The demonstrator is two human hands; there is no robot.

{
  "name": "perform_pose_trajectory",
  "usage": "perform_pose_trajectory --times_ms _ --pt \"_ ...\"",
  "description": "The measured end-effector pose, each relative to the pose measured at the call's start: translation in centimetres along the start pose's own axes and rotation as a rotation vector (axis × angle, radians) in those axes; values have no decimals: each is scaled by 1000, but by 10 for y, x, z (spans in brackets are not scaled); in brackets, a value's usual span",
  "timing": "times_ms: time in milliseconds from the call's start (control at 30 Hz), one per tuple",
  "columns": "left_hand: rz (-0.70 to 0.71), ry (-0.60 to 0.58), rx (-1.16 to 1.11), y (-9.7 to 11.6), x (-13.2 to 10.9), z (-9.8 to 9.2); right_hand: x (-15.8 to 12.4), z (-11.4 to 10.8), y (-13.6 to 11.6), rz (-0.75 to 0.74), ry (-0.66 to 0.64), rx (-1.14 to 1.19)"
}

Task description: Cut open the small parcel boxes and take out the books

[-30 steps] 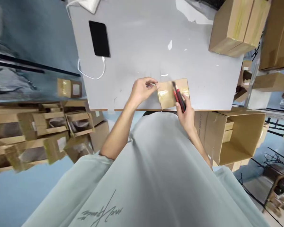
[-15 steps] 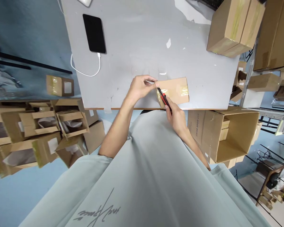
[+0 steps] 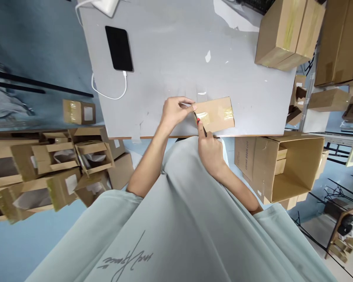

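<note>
Small cardboard box [image 3: 216, 113] lying at the near edge of the bench [image 3: 164, 51]. The right hand [image 3: 211, 150] holds a red-and-black cutter [image 3: 198, 121], forefinger along it, tip at the box's left end. The left hand [image 3: 175, 111], thumb and fingers narrowly spaced, meets the far left corner; whether it grips cannot be told.

The small carton [image 3: 217, 112] is matt cardboard with 2 glossy plastic tape patches [image 3: 228, 113]; the shirt [image 3: 185, 219] is matt cloth.
</note>
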State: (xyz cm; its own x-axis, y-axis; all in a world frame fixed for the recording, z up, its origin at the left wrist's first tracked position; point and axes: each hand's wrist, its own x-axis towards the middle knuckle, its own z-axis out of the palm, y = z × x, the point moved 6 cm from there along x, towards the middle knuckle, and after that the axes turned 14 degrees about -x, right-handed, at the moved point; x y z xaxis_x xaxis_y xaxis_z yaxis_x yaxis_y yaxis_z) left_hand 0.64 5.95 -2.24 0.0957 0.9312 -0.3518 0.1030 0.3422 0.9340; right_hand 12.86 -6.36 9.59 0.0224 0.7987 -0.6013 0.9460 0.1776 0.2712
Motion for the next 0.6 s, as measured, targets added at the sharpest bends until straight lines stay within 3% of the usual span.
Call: perform_pose_trajectory --times_ms 233,433,533,600 --pt "-17 58 -42 -6 -7 3 -9 -9 3 -33 -63 -20" --pt "-7 94 -25 -8 -10 3 -27 14 4 -81 -183 28" --pt "-10 59 -14 -9 -11 3 -44 20 13 -75 -152 95" --pt "-9 45 -12 -10 -12 2 -53 21 28 -24 -66 183"
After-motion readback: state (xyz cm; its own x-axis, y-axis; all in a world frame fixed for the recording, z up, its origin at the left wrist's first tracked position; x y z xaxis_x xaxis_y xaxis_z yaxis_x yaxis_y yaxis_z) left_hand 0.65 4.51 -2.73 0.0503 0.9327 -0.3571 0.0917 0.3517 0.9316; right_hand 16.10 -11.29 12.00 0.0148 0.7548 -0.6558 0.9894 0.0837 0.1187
